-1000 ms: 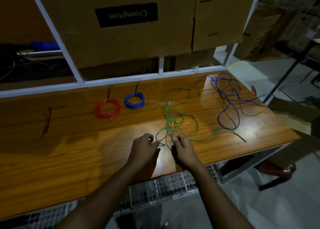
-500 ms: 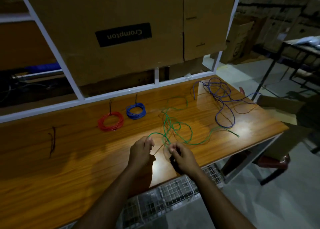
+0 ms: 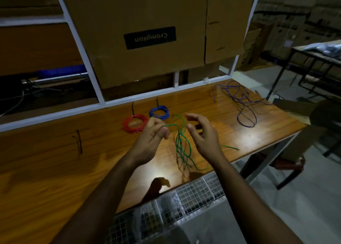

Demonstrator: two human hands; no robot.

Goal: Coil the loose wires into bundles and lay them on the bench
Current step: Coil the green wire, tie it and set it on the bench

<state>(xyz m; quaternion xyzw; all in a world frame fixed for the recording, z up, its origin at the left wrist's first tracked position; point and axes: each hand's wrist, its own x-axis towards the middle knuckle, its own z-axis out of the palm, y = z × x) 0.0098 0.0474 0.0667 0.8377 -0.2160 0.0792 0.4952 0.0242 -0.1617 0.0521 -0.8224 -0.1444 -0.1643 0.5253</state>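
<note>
My left hand (image 3: 151, 140) is raised above the wooden bench (image 3: 55, 170) and pinches one end of the loose green wire (image 3: 181, 144). The wire arcs from those fingers and hangs in tangled loops between my hands, down to the bench near its front edge. To the right of the loops, my right hand (image 3: 203, 133) hovers with thumb and fingers spread apart and grips nothing. A coiled red bundle (image 3: 135, 123) and a coiled blue bundle (image 3: 159, 111) lie on the bench just behind my hands. A loose purple wire (image 3: 241, 103) sprawls at the far right.
Two dark ties (image 3: 79, 142) lie on the bench at the left. A large cardboard box (image 3: 147, 37) sits in a white frame (image 3: 92, 64) behind the bench. A wire-mesh basket (image 3: 175, 197) hangs below the front edge. Another table (image 3: 313, 53) stands at the right.
Both hands rose from the bench front, lifting the green wire into hanging loops. My right hand let go of the wire and spread its fingers; my left still pinches it.
</note>
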